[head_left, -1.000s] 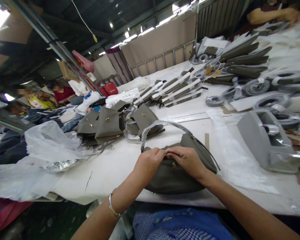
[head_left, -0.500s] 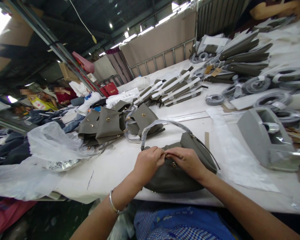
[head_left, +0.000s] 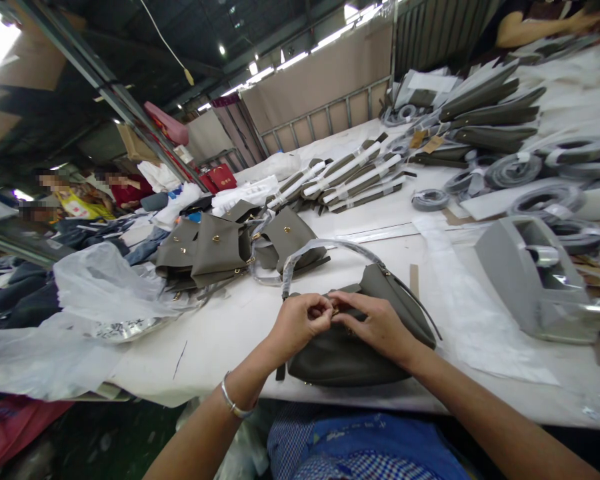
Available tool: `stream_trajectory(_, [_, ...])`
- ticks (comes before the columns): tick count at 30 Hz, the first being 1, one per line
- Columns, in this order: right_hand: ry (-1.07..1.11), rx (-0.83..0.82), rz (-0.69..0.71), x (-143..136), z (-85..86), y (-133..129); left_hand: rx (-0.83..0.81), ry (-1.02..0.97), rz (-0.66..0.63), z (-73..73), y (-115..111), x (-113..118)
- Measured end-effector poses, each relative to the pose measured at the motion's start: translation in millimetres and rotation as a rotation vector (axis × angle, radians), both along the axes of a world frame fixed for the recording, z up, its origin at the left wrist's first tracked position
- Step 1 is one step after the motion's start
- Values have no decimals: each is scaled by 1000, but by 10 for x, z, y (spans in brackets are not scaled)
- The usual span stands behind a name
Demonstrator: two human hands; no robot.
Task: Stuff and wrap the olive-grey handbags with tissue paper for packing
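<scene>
A dark olive handbag (head_left: 350, 360) lies on the table right in front of me, its gold hardware at the top mostly covered by my fingers. Its handle (head_left: 325, 245), wrapped in clear plastic, arches up behind my hands. My left hand (head_left: 297, 325) is closed, fingers curled and thumb pressed in at the bag's upper edge; whatever is in the pinch is hidden. Meeting it there, my right hand (head_left: 377, 325) pinches a small gold clasp part between thumb and fingers, with the palm over the bag's front.
More olive bags (head_left: 220, 250) stand to the left beside a clear plastic bag (head_left: 110, 283). A grey tape dispenser (head_left: 535, 280) is at the right. Wrapped strap coils (head_left: 513, 170) and stacked bag pieces (head_left: 495, 113) lie behind it. Another person's arm (head_left: 535, 28) shows at top right.
My left fingers have curled and shifted slightly, and the right fingers have opened a little around the clasp. A dark strap end now shows below my left wrist. The bag stays in place.
</scene>
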State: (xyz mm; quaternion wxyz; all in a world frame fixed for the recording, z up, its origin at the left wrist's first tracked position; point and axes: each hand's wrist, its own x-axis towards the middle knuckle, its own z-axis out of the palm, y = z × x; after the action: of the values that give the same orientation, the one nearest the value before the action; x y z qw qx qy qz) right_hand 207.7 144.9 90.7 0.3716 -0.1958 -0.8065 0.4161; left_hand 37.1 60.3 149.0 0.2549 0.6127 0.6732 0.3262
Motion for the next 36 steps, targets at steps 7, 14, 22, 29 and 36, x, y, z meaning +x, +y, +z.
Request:
stream_trajectory(7, [-14,-9,-9,9,33,-30,48,67,-13,9,-33,12])
stream_trajectory(14, [12,-78,14,23,70,-67,71,95,-59,-16,-51,46])
stream_trajectory(22, [33,-208,18,5,16,-44,94,65,12,-121,-25,117])
stream_trajectory(29, [64,-296,54,4,-54,-37,131,51,50,-183,-66,149])
stream_trajectory(36, [125,-456,108,13,-96,-25,155,37,78,-238,-81,198])
